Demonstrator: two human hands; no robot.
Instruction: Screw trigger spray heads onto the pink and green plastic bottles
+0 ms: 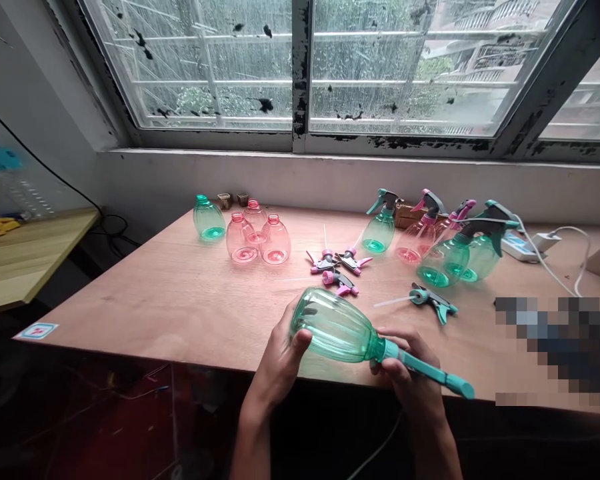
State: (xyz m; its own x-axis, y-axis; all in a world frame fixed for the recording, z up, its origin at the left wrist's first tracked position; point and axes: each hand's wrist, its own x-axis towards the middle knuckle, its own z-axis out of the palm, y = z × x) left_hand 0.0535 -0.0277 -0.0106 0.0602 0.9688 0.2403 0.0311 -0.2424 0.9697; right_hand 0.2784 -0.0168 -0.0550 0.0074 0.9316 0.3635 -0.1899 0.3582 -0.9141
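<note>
A clear green spray bottle [335,327] lies tilted on its side in the air over the table's front edge. Around its base wraps my left hand [283,353], thumb on the near side. My right hand [413,373] grips the teal spray head [430,373] at the bottle's neck, with fingers behind and thumb in front. Beyond the bottle lie several loose pink-and-black spray heads [341,283] with thin tubes. A loose teal spray head [434,301] rests to the right of them.
On the wooden table [145,293], a green bottle [209,220] and pink bottles [275,241] without heads stand at the back left. Bottles with heads, one green [379,230], stand back right near a white power strip [525,247]. A blurred patch [555,353] covers the right side.
</note>
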